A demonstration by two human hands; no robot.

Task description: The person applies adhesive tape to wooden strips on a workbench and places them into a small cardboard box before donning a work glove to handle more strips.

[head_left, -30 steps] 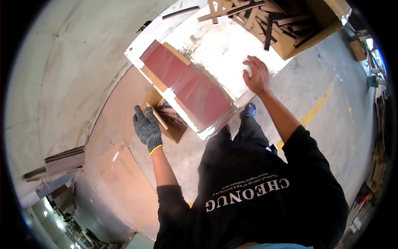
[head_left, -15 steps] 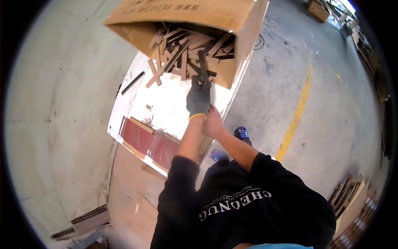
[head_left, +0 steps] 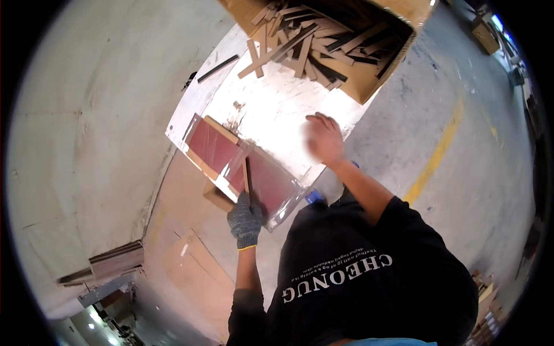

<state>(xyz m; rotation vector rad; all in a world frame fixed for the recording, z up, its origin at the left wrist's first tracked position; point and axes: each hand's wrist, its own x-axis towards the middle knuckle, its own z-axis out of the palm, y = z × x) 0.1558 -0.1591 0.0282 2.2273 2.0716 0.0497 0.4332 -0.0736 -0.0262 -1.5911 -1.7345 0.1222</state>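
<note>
My left hand, in a dark grey knitted glove with a yellow cuff, grips the near end of a thin strip with a brown face and dark edge. That strip reaches over a dark red panel covered in clear plastic at the worktop's near end. Bare and partly blurred, my right hand is over the white worktop, its fingers loosely apart and nothing visible in them. Beyond it, many loose brown and black strips spill from a tipped cardboard box.
A single dark strip lies at the worktop's left edge. Flat cardboard covers floor below left, near stacked boards. A yellow line crosses the concrete floor on the right. Another carton stands far right.
My left hand has come back from the box to the red panel, bringing a strip. My right hand has parted from the left and moved up and right over the worktop. The view has shifted.
</note>
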